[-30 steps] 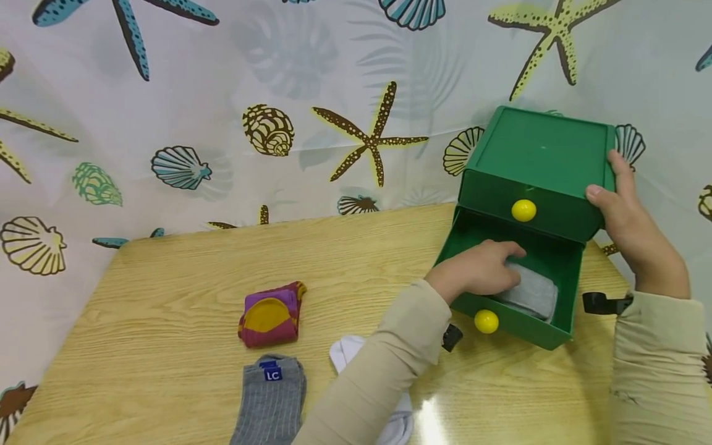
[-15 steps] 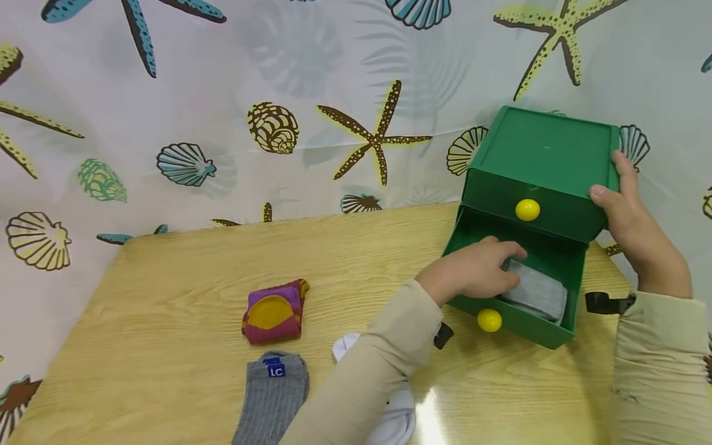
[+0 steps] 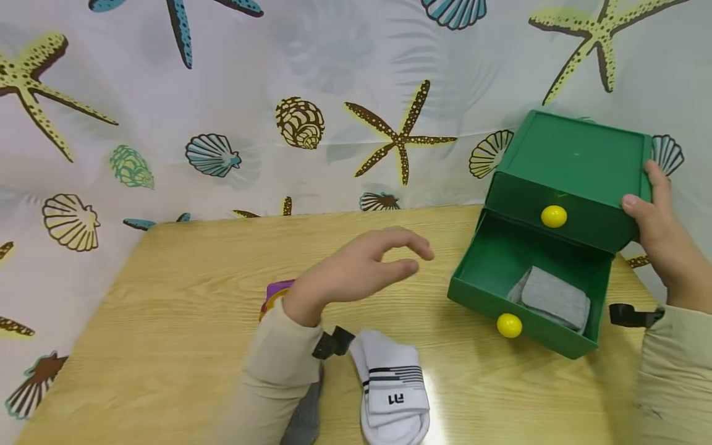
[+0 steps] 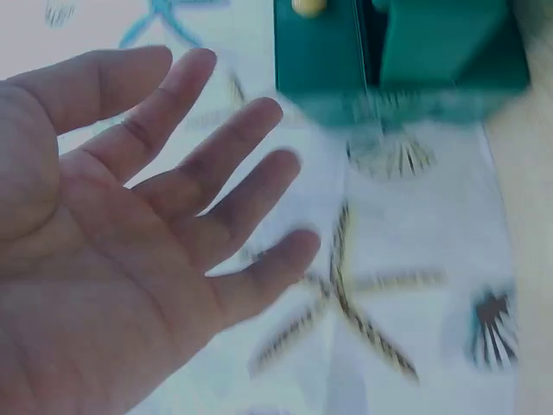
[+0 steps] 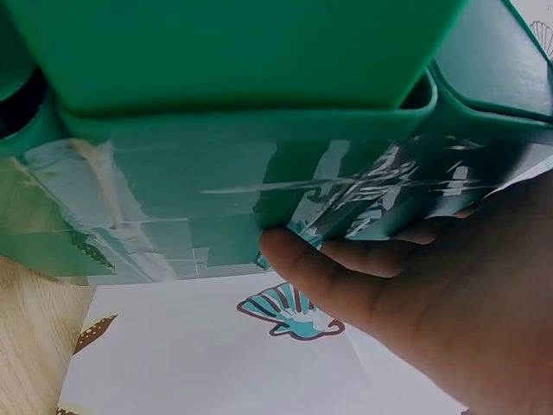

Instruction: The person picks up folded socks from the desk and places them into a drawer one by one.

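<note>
A green two-drawer box (image 3: 578, 154) with yellow knobs stands at the right. Its lower drawer (image 3: 478, 290) is pulled out, and a folded grey sock bundle (image 3: 556, 300) lies inside. My right hand (image 3: 670, 232) rests against the box's right side, fingertips at the top edge; the right wrist view shows its fingers extended along the side wall. Above the table, left of the drawer, my left hand (image 3: 364, 266) holds nothing, its fingers loosely bent. Beneath that wrist is a maroon-and-purple folded sock bundle (image 3: 276, 290), mostly hidden.
White socks with black stripes (image 3: 395, 389) lie on the wooden table (image 3: 183, 321) near the front. Dark grey socks (image 3: 305, 414) show partly behind my left sleeve. A cloth with shells and starfish (image 3: 334, 55) hangs behind the table.
My left hand has left the drawer and moved left, leaving the grey sock bundle inside. The right hand stays at the box. The head view has shifted slightly left.
</note>
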`<state>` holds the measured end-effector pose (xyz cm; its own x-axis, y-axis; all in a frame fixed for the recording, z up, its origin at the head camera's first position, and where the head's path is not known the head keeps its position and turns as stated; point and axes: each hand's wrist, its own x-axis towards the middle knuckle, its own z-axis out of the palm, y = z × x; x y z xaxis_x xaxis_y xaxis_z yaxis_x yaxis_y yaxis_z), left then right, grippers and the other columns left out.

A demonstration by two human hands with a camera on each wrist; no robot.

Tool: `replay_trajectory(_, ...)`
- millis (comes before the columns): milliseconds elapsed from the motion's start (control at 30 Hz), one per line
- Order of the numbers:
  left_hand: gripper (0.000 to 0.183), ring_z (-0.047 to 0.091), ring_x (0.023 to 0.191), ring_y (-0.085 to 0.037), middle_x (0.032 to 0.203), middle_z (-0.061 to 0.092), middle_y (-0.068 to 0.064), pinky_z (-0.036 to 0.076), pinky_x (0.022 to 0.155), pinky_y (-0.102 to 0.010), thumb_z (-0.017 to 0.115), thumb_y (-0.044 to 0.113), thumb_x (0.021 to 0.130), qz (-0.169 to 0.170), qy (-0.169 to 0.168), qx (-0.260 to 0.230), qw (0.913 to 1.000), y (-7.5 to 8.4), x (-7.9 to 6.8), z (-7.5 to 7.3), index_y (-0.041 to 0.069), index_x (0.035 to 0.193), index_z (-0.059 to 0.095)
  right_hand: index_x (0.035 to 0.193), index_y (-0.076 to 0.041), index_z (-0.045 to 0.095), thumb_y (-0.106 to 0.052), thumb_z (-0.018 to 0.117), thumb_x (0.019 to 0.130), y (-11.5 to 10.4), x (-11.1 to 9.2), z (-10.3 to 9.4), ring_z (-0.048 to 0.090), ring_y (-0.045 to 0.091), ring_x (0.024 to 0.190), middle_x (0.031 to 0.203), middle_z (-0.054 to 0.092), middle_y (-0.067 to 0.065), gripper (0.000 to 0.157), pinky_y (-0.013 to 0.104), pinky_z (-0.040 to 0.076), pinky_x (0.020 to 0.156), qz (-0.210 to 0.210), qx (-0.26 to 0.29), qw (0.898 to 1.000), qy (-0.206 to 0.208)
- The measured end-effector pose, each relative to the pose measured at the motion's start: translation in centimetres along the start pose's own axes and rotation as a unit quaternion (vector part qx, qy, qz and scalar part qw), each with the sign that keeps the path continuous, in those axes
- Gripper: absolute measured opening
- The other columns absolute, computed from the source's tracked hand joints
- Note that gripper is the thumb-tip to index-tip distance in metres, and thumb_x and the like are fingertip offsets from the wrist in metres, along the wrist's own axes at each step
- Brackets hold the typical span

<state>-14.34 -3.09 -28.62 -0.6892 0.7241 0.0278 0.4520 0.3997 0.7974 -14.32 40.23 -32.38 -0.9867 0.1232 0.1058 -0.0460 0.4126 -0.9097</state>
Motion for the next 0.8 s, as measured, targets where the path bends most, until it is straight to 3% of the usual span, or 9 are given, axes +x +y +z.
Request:
replay_trajectory(200, 0.021, 0.037, 0.142, -0.028, 0.145, 0.053, -0.012, 0.028, 0.113, -0.055, 0.057, 0.002, 0.101, -0.006, 0.094, -0.089, 0.9915, -6.3, -5.3, -4.0, 0.004, 0.119, 0.067, 0.160, -0.029, -0.017, -0.036, 0.038, 0.103, 0.0, -0.3, 0.1, -0.005, 0.063, 0.140, 0.163, -0.020, 0.020, 0.079, 0.077, 0.000, 0.105, -0.013, 0.000, 1.000, 0.020)
replay_trajectory(300, 0.020, 0.036, 0.143, -0.032, 0.148, 0.049, -0.014, 0.028, 0.112, -0.058, 0.058, 0.001, 0.100, -0.036, 0.127, -0.142, 0.9810, -10.3, -8.0, -5.4, 0.002, 0.118, 0.066, 0.160, -0.030, -0.017, -0.036, 0.038, 0.103, 0.0, -0.4, 0.4, -0.006, 0.063, 0.140, 0.163, -0.021, 0.018, 0.080, 0.077, -0.001, 0.106, -0.011, 0.011, 1.000, 0.017)
replay_trajectory(400, 0.020, 0.035, 0.143, -0.035, 0.151, 0.047, -0.015, 0.026, 0.113, -0.060, 0.060, 0.006, 0.101, -0.083, 0.146, -0.185, 0.9683, -14.1, -10.2, -5.6, 0.001, 0.120, 0.064, 0.160, -0.031, -0.017, -0.037, 0.038, 0.103, 0.2, -0.3, 0.3, -0.007, 0.062, 0.141, 0.163, -0.022, 0.017, 0.079, 0.076, -0.001, 0.106, -0.010, 0.015, 1.000, 0.013)
replay_trajectory(500, 0.025, 0.029, 0.146, -0.037, 0.153, 0.043, -0.016, 0.027, 0.114, -0.053, 0.059, 0.011, 0.102, -0.128, 0.138, -0.201, 0.9614, -17.2, -11.8, -5.2, -0.002, 0.124, 0.062, 0.160, -0.032, -0.016, -0.037, 0.039, 0.102, 0.4, -0.1, 0.4, -0.005, 0.059, 0.142, 0.163, -0.021, 0.017, 0.080, 0.074, 0.001, 0.108, -0.007, 0.018, 1.000, 0.010)
replay_trajectory(667, 0.028, 0.023, 0.148, -0.039, 0.158, 0.035, -0.019, 0.038, 0.105, -0.026, 0.061, 0.010, 0.101, -0.159, 0.105, -0.217, 0.9574, -20.2, -12.8, -4.6, -0.007, 0.124, 0.063, 0.160, -0.035, -0.015, -0.038, 0.042, 0.100, 0.6, 0.0, 0.6, 0.000, 0.054, 0.141, 0.164, -0.019, 0.016, 0.082, 0.070, 0.004, 0.110, 0.003, 0.031, 1.000, -0.002)
replay_trajectory(733, 0.025, 0.022, 0.148, -0.040, 0.158, 0.033, -0.020, 0.038, 0.105, -0.027, 0.062, 0.010, 0.100, -0.160, 0.090, -0.207, 0.9610, -20.6, -12.5, -4.5, -0.005, 0.120, 0.067, 0.159, -0.036, -0.014, -0.038, 0.043, 0.100, 0.6, -0.1, 0.5, -0.001, 0.054, 0.141, 0.164, -0.018, 0.015, 0.083, 0.071, 0.003, 0.109, 0.005, 0.031, 1.000, 0.003)
replay_trajectory(800, 0.023, 0.021, 0.148, -0.042, 0.158, 0.032, -0.022, 0.037, 0.109, -0.037, 0.064, 0.010, 0.099, -0.162, 0.079, -0.180, 0.9669, -20.6, -12.0, -4.3, -0.003, 0.117, 0.070, 0.159, -0.036, -0.014, -0.038, 0.044, 0.099, 0.4, -0.3, 0.3, 0.000, 0.056, 0.141, 0.164, -0.018, 0.015, 0.083, 0.073, 0.003, 0.108, 0.007, 0.026, 1.000, 0.013)
